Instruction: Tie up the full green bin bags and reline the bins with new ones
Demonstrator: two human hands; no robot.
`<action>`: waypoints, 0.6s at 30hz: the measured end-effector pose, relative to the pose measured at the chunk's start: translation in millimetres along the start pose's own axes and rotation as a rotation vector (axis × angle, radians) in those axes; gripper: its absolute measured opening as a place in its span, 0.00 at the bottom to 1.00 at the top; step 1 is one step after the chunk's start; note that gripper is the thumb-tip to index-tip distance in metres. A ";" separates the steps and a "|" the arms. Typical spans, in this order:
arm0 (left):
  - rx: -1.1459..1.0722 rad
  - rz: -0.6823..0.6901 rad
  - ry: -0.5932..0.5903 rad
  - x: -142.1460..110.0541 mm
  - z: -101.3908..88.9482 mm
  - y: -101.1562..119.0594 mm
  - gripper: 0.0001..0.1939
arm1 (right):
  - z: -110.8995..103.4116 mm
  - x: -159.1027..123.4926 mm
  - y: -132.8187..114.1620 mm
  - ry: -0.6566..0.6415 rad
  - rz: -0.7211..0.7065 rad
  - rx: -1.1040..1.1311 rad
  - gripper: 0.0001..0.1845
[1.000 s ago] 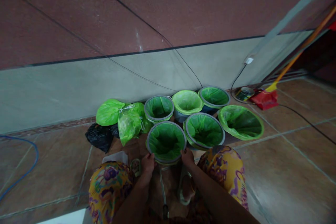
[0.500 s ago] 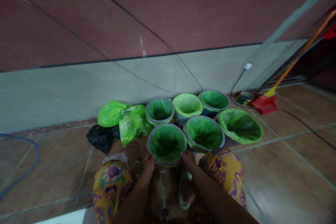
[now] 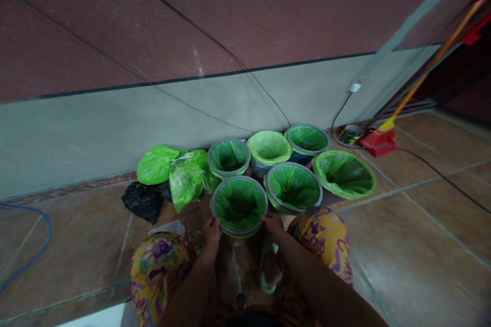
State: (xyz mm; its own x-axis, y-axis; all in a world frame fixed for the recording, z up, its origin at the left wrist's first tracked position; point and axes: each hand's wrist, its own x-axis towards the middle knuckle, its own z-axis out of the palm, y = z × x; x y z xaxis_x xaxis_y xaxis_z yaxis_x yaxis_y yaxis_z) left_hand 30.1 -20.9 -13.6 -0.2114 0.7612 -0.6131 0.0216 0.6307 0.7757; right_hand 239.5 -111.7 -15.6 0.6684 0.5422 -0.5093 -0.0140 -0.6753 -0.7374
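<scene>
A grey-rimmed bucket [image 3: 221, 222] lined with a green plastic bag stands on the floor right in front of me. My left hand [image 3: 211, 231] pinches its rim on the left side and my right hand [image 3: 273, 223] pinches the rim on the right. Both hands have fingers closed on the liner edge. My knees in yellow patterned cloth [image 3: 161, 265] flank the bucket.
Several more green-lined buckets [image 3: 293, 186] stand behind it near the grey wall. Tied green bags [image 3: 186, 180] and a black bag [image 3: 142, 201] lie to the left. A red dustpan with an orange-handled broom [image 3: 378, 141] and cables sit at the right. A blue hose [image 3: 36, 245] curves at far left.
Both hands stay on the near bucket's rim. The view has shifted slightly, so the buckets sit a little left and higher than half a second ago.
</scene>
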 end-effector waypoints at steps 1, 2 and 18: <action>-0.032 0.019 0.015 0.7 0.0 3.6 0.08 | 0.2 -2.7 0.8 -0.017 0.011 0.005 0.11; -0.052 0.035 0.016 0.7 -0.2 7.4 0.08 | 0.4 -5.1 1.3 -0.030 0.018 0.011 0.10; 0.423 0.070 -0.166 -25.6 7.1 -9.7 0.11 | 1.2 20.5 7.8 0.060 0.139 0.062 0.12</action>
State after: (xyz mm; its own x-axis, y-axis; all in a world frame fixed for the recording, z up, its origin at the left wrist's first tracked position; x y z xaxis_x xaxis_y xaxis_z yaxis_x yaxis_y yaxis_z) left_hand 42.3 -45.4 -6.4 -0.0370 0.7961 -0.6040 0.4347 0.5571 0.7076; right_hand 252.2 -105.2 -32.3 0.7003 0.4136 -0.5818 -0.1541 -0.7082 -0.6890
